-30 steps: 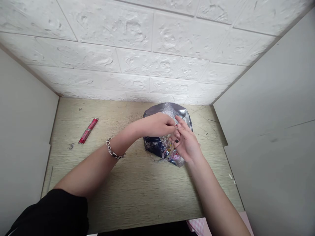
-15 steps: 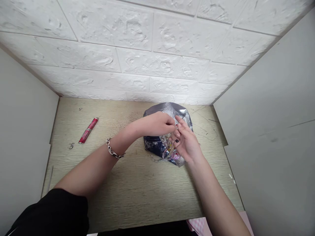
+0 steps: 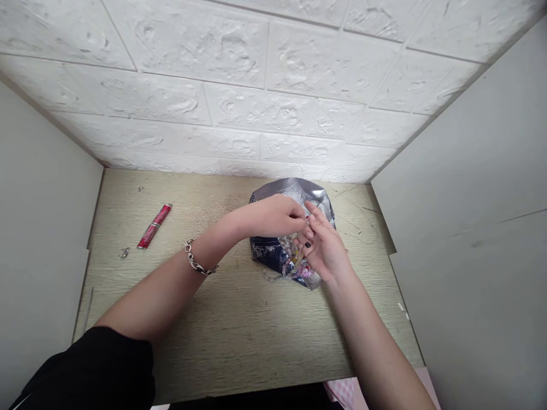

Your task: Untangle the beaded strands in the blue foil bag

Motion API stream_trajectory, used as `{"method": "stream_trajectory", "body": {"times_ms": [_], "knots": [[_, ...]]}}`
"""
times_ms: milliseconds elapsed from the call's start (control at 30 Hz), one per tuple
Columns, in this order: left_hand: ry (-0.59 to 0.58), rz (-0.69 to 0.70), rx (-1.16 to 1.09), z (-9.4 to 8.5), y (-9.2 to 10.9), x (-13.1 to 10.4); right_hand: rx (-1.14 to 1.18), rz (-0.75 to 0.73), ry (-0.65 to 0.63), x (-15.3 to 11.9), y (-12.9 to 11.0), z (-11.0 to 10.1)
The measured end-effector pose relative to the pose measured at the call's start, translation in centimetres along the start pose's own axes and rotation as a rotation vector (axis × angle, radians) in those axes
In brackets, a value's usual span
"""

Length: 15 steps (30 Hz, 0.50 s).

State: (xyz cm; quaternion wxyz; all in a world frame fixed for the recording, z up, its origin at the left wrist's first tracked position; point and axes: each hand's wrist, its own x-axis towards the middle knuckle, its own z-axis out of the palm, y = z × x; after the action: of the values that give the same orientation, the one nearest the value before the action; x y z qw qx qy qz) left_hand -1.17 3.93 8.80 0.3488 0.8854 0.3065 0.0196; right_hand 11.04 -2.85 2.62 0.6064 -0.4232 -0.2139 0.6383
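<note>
My left hand (image 3: 284,215) reaches across with its fingers closed in a pinch, palm down. My right hand (image 3: 325,245), palm turned up, brings its thumb and fingers together against the left fingertips. A tiny red spot, perhaps a bead, shows where they meet; what each hand grips is too small to make out. Beneath both hands lies an open pouch (image 3: 267,253), dark blue outside and silver inside. Loose, pale and coloured beads (image 3: 304,270) fill its front part, partly hidden by my right hand. Thin clear threads trail out over the pouch's front edge.
A red tube-shaped packet (image 3: 154,226) lies at the table's left, with small metal findings (image 3: 124,252) near it. Fine wire-like threads (image 3: 359,219) lie at the right. A white brick-pattern wall (image 3: 239,102) closes the back; grey panels (image 3: 470,216) flank both sides.
Almost nothing differs. Both hands stay together over the pouch, and the whole view has shifted very slightly.
</note>
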Motion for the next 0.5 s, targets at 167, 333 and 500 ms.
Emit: {"method": "stream_trajectory", "body": {"times_ms": [167, 333, 500], "knots": [[0.017, -0.011, 0.005, 0.04, 0.09, -0.03, -0.01, 0.007, -0.001, -0.05, -0.01, 0.04], [0.005, -0.007, 0.006, 0.06, 0.0, -0.01, -0.01, 0.009, -0.003, -0.07, -0.02, 0.09], [0.009, -0.003, 0.012, 0.14, 0.05, 0.03, -0.025, 0.002, -0.002, -0.05, 0.0, 0.1]]}}
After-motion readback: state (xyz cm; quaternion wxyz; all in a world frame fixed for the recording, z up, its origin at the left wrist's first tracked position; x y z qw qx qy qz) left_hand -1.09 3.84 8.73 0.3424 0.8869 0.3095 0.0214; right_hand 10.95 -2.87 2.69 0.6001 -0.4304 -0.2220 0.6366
